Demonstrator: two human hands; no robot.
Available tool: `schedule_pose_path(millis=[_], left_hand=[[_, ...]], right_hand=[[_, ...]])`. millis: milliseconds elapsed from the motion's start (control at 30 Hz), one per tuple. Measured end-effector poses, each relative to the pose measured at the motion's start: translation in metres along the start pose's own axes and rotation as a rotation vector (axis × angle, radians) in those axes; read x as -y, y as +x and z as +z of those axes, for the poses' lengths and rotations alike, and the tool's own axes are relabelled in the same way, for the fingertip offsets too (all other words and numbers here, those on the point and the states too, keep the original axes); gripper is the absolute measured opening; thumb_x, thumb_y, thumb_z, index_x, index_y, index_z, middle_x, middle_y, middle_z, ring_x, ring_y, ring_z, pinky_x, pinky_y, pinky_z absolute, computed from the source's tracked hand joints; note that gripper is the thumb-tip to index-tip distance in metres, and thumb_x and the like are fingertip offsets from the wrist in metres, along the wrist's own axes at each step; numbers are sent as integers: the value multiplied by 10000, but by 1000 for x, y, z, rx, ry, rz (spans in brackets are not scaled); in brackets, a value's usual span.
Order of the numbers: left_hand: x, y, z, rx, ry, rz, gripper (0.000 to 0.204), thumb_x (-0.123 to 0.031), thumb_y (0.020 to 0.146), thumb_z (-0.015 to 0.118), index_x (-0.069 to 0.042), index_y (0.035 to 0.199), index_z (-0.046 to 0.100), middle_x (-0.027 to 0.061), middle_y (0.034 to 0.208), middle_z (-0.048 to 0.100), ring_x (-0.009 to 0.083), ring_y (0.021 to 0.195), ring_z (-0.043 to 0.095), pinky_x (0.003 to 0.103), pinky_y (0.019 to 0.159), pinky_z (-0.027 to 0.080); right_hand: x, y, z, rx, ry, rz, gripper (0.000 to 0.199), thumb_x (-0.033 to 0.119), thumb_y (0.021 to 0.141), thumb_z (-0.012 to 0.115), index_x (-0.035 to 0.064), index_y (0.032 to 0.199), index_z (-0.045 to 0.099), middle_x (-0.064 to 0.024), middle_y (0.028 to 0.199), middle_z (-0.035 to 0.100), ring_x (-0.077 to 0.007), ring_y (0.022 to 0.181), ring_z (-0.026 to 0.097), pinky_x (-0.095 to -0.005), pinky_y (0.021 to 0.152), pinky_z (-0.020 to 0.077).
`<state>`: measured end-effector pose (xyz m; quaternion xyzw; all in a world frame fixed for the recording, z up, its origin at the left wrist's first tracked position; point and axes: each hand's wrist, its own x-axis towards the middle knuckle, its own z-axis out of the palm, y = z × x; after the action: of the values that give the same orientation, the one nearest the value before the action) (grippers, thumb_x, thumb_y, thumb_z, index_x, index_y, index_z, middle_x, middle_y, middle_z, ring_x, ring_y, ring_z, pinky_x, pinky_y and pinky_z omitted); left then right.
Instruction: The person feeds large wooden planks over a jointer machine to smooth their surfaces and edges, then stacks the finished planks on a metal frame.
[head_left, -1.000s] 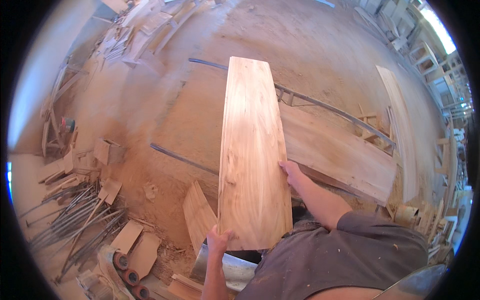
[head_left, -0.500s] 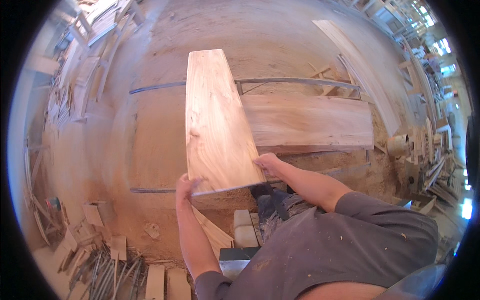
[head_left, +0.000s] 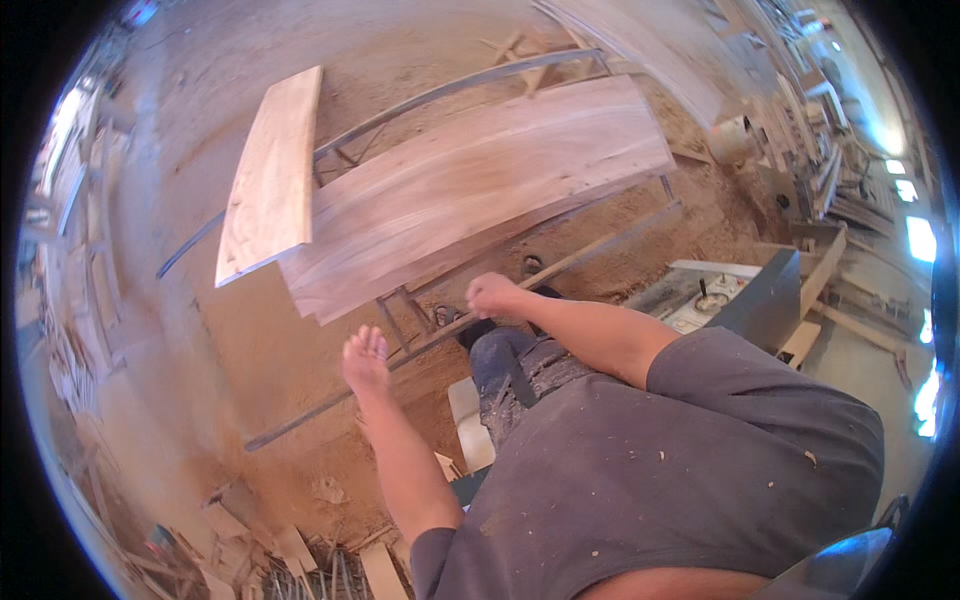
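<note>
My left hand (head_left: 367, 360) hangs in the air before the rack, its fingers loosely spread and nothing in them. Further right, my right hand (head_left: 492, 295) is curled closed above my feet, with no object visible in it. A pale wooden board (head_left: 270, 175) lies beyond my left hand, at the left end of the metal rack (head_left: 360, 395), apart from both hands. Beside it, a wider, longer wooden plank (head_left: 480, 175) rests across the rack's rails. The pale board's right edge overlaps the plank's left end in this view.
A machine control panel with a lever (head_left: 705, 305) stands to my right. Near it, a cylindrical piece (head_left: 733, 140) lies by stacked timber. Wood offcuts (head_left: 385, 572) pile up at the lower left. Sawdust covers the floor (head_left: 240, 350).
Both hands have let go of the pale board, which now lies further left on the rack. My view has turned to the right, and more of the long plank shows.
</note>
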<state>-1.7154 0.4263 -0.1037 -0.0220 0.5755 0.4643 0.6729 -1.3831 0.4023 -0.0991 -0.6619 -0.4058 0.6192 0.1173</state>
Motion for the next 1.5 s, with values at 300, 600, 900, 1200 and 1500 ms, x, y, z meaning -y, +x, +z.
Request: schedule_pose_path(millis=[300, 600, 900, 1200, 1500], left_hand=[[158, -100, -41, -183, 465, -392, 37, -100, 999, 483, -102, 1000, 520, 79, 851, 583, 196, 696, 583, 294, 546, 460], [160, -104, 56, -181, 649, -300, 527, -105, 963, 586, -31, 1444, 383, 147, 1080, 682, 258, 832, 699, 314, 655, 540], [201, -108, 245, -63, 747, -237, 587, -97, 952, 633, 37, 1460, 371, 174, 1105, 681, 255, 860, 713, 308, 682, 567], [218, -52, 218, -98, 502, -266, 471, -125, 959, 618, 32, 1362, 432, 156, 1101, 653, 264, 884, 681, 361, 709, 546], [240, 36, 209, -194, 205, -416, 644, -258, 1040, 494, 22, 1551, 220, 217, 1580, 326, 448, 1358, 441, 523, 1130, 370]], right_hand=[[-198, -63, -269, -519, -228, 254, 84, 132, 788, 704, 56, 791, 668, -103, 727, 686, -207, 653, 654, -356, 560, 505], [-205, -60, -492, -1237, -308, 264, 531, 319, 819, 637, 47, 1275, 629, -222, 1197, 678, -377, 1149, 632, -439, 989, 489], [-172, -44, -462, -931, -724, 352, 487, 262, 818, 601, 82, 1269, 634, -206, 1325, 554, -389, 1285, 510, -476, 1087, 411], [-195, -37, -483, -1060, -570, 348, 636, 288, 777, 631, -24, 1328, 567, -269, 1280, 599, -418, 1250, 521, -473, 1086, 403], [-276, -103, -384, -934, -271, 462, 551, 405, 830, 724, -51, 1126, 636, -229, 1143, 658, -346, 1070, 620, -438, 945, 463]])
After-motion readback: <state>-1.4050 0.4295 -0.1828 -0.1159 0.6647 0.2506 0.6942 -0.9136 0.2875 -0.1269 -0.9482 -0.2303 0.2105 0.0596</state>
